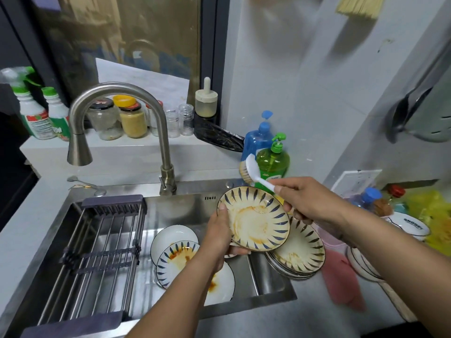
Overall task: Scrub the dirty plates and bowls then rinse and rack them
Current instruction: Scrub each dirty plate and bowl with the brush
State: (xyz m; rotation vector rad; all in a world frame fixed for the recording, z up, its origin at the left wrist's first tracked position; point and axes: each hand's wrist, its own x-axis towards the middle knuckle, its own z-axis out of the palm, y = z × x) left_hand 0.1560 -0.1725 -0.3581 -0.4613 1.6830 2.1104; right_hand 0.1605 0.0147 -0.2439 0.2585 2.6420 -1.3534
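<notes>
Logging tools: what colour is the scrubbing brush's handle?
White; the brush is held in the right hand, clearest in the head view.

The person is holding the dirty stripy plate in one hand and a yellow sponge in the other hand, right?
Not quite. The left hand does hold the dirty stripy plate, but the right hand grips a white dish brush, not a yellow sponge. The head view shows its white handle running up from the fingers to the bristle head in front of the soap bottles.

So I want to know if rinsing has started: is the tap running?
Off, as far as the view shows: no stream falls from the faucet spout into the sink.
</notes>
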